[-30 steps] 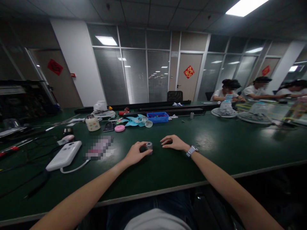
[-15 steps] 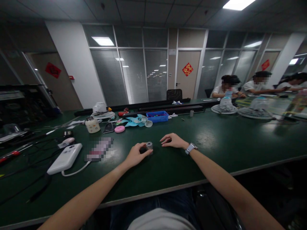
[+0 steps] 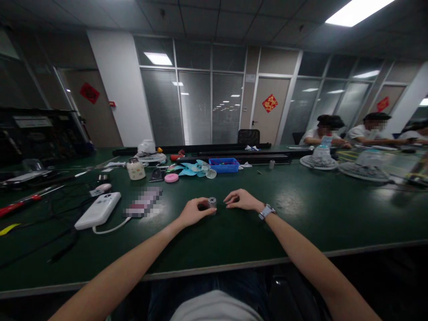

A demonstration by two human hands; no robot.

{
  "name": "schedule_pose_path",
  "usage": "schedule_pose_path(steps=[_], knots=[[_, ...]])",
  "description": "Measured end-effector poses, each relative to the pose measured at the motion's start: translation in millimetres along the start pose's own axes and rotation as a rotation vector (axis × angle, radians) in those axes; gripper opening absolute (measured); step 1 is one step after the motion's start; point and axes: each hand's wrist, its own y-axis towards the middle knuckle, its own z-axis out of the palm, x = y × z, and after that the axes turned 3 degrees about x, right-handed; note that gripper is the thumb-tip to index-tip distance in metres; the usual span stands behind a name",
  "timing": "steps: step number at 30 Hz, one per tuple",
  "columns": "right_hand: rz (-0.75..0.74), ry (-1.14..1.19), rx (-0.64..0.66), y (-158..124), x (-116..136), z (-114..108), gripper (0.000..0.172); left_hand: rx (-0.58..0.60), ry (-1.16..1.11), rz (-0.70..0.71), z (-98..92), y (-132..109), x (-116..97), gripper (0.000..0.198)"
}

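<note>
My left hand rests on the green table with its fingers curled round a small metal cylinder that stands upright. My right hand lies on the table just to the right of the cylinder, palm down, fingers bent and apart, with nothing in it. A watch is on my right wrist.
A white power bank with a cable lies at the left. Farther back are a cream jar, a pink disc, blue fan blades and a blue tray. Other people sit at the far right with fan guards.
The view has shifted a little to the left and down. My hands and the cylinder have stayed in place on the table.
</note>
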Motion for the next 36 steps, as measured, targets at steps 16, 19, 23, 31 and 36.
schedule_pose_path(steps=[16,19,23,31,36], knots=[[-0.017,-0.027,0.013,1,0,-2,0.037,0.015,0.016,0.02,-1.0,2,6,0.052],[-0.02,-0.032,0.024,3,-1,-3,0.036,0.018,0.02,0.021,-2.0,2,5,0.052],[-0.034,-0.04,0.032,5,0,-3,0.035,0.006,0.032,0.017,-2.7,2,3,0.053],[-0.087,-0.035,-0.148,2,12,2,0.035,0.013,0.014,0.015,-1.4,3,3,0.053],[-0.207,0.07,-0.361,10,41,16,0.033,0.02,-0.013,0.042,-1.0,2,4,0.047]])
